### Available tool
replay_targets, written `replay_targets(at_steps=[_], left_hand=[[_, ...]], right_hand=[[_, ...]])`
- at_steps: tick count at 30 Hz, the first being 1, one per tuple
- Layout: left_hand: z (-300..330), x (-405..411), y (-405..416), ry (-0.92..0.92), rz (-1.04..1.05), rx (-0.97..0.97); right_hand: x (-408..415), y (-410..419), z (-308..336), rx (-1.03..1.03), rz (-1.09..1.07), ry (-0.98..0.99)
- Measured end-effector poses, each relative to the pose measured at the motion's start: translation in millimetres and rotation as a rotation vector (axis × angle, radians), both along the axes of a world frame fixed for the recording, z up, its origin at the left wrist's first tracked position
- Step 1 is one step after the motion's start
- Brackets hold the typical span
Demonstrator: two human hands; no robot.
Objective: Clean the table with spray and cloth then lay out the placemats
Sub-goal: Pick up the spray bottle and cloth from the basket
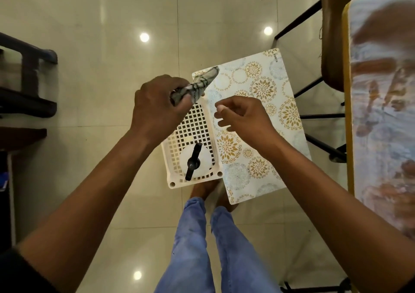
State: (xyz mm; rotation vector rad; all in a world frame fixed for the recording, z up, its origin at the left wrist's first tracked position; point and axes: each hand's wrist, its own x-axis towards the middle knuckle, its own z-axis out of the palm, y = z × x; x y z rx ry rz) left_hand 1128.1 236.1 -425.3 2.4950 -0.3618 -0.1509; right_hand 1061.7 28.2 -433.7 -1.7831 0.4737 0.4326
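1. Step in hand, my read: the gathering stage, w/ cloth out of the basket and table not yet wiped. Table (pixel 381 103) sits at the right edge of view, patterned top, blurred.
2. Left hand (pixel 157 106) is curled tight round a rolled grey-and-white cloth (pixel 197 85), whose loose end pokes out past the knuckles, above the far end of the basket.
3. Right hand (pixel 244 117) hangs over the placemats, fingers loosely bent, holding nothing.
4. White plastic basket (pixel 193 135) on the floor by the person's feet. Spray bottle (pixel 195 161) stands upright in its near end, black trigger head on top.
5. Placemats (pixel 260 121) lie flat on the floor, touching the basket's right side; how many in the stack, can't tell.
6. Next move prob. calls for the free right hand to drop to the bottle and grip its neck, then turn to the table.
7. Writing: "KUBER" printed at the mat's far corner. No label readable on the bottle.
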Motion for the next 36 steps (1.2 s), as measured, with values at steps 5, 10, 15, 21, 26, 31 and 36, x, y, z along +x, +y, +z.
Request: replay_targets(at_steps=[5, 10, 15, 21, 26, 31, 36], left_hand=[[38.1, -35.0, -36.5, -0.084, -0.118, -0.112], [38.9, -79.1, -53.9, -0.091, -0.208, -0.131], [22.7, -104.6, -15.2, -0.022, -0.08, -0.205], [-35.4, -109.7, 63.5, 0.401, -0.11, 0.138], [-66.6, -112.4, 62.9, 0.483, -0.32, 0.035], [-83.9, -114.0, 31.9, 0.455, -0.251, -0.178], [-79.9, -125.3, 12.8, 0.36, -0.177, -0.234]], right_hand=[[-4.9, 7.6, 37.8, 0.568, -0.151, 0.092], [-18.8, 1.3, 37.4, 0.647, -0.476, 0.14], [-36.5, -12.9, 20.6, 0.484, -0.592, 0.166], [-56.1, -20.4, 7.6, 0.4, -0.648, 0.189], [-67.7, -13.2, -5.7, 0.379, -0.637, 0.207], [-74.5, -4.5, -11.7, 0.372, -0.636, 0.227], [-78.6, -0.9, -5.5, 0.389, -0.636, 0.229]])
